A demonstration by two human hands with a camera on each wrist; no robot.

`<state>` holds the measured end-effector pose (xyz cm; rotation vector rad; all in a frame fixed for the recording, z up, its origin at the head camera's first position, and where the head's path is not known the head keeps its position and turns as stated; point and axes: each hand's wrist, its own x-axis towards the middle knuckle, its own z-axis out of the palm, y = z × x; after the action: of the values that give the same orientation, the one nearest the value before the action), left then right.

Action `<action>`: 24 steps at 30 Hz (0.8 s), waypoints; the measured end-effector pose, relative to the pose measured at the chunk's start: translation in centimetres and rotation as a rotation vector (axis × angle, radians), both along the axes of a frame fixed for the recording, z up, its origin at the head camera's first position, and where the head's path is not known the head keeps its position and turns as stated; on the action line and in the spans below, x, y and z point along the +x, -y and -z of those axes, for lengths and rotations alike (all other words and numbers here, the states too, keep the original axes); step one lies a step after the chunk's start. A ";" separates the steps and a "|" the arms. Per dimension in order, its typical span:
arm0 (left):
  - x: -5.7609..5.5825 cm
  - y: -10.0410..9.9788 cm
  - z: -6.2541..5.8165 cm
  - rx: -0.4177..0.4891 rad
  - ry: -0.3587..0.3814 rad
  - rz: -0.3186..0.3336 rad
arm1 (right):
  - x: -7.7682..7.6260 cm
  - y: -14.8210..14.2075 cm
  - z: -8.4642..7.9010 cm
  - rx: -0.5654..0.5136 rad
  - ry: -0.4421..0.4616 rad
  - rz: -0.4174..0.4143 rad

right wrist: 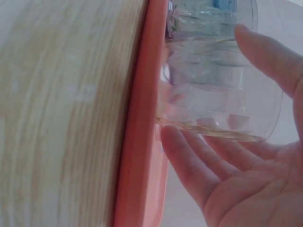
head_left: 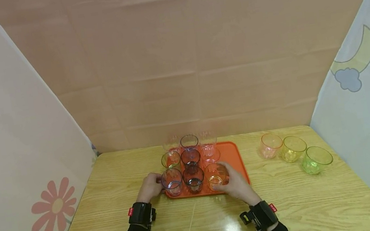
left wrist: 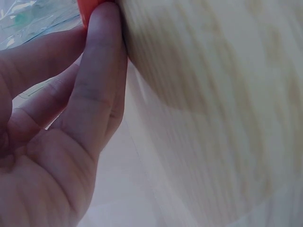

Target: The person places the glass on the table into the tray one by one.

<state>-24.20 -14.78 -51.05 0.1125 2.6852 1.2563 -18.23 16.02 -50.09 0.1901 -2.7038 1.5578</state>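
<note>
An orange tray (head_left: pixel 231 158) carries several tinted glasses in rows, standing upright. At the tray's left side, my left hand (head_left: pixel 150 187) pinches its rim, as the left wrist view shows at the orange edge (left wrist: pixel 89 10). My right hand (head_left: pixel 236 185) holds the amber glass (head_left: pixel 214 171) at the front right of the rows. In the right wrist view, the thumb is on one side of this glass (right wrist: pixel 208 106) and the fingers are on the other. Beside it are a dark glass (head_left: pixel 194 180) and a bluish-purple glass (head_left: pixel 172 182).
To the right of the tray, on the wooden table (head_left: pixel 202 228), stand a pink glass (head_left: pixel 270 146), a yellow glass (head_left: pixel 292 150) and a green glass (head_left: pixel 315 162). A beige covering (head_left: pixel 161 55) hangs behind the table, with patterned panels on both sides.
</note>
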 end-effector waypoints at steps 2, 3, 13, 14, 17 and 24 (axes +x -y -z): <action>0.0 0.0 0.0 0.001 0.003 -0.001 | 0.0 0.0 0.1 0.004 0.002 0.004; 0.0 0.0 0.0 0.002 0.004 -0.002 | 0.0 0.0 0.2 0.010 0.001 0.007; 0.2 -0.1 -0.1 0.032 0.030 -0.005 | 0.1 -0.1 0.4 0.004 0.010 0.003; 0.2 -0.1 -0.1 0.034 0.031 -0.005 | 0.0 -0.1 0.4 -0.006 0.025 0.000; 0.2 -0.1 -0.1 0.031 0.025 -0.002 | 0.1 -0.5 0.1 -0.024 0.067 -0.007; 0.2 0.0 -0.1 0.016 0.011 0.005 | 0.1 -1.6 -0.7 0.009 0.087 -0.015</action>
<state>-24.00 -14.79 -50.93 0.1134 2.6644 1.2728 -18.12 17.64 -49.41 0.1468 -2.7808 1.5950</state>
